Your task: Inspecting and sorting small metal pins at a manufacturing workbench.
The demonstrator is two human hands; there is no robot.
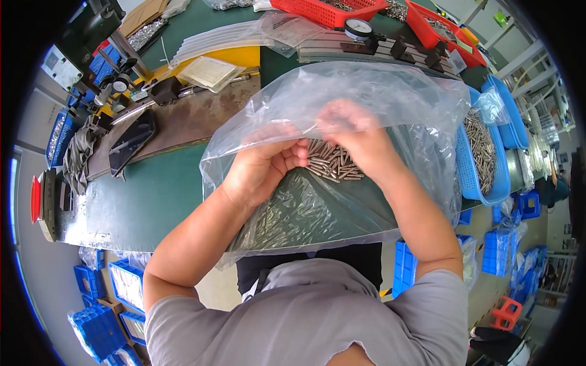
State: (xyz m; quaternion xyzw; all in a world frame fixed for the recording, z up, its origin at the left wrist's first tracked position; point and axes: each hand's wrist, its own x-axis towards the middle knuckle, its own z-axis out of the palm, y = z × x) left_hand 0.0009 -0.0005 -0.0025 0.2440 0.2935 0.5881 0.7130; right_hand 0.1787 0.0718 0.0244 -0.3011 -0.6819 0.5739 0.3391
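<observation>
at the far left, blue bins (61,131) sit at the edge of the green table (149,198), with a grey cloth (78,155) and a black tray (131,141) lying just beside them on a brown board (195,116). the left hand (259,171) rests near the middle of the table, under the fold of a large clear plastic bag (342,104); its fingers (293,155) are curled inward and cupped against a pile of small metal pins (332,163). whether they pinch any single pin cannot be told. the pins lie between the two hands, on the lower layer of the bag. the right hand (360,137) is inside the bag, seen through the film; its fingers (342,113) are bent and pressed close together, touching the upper edge of the pile. further right, a blue basket (482,161) holds more pins just beside the bag. red baskets (329,11) stand at the far edge of the table.
</observation>
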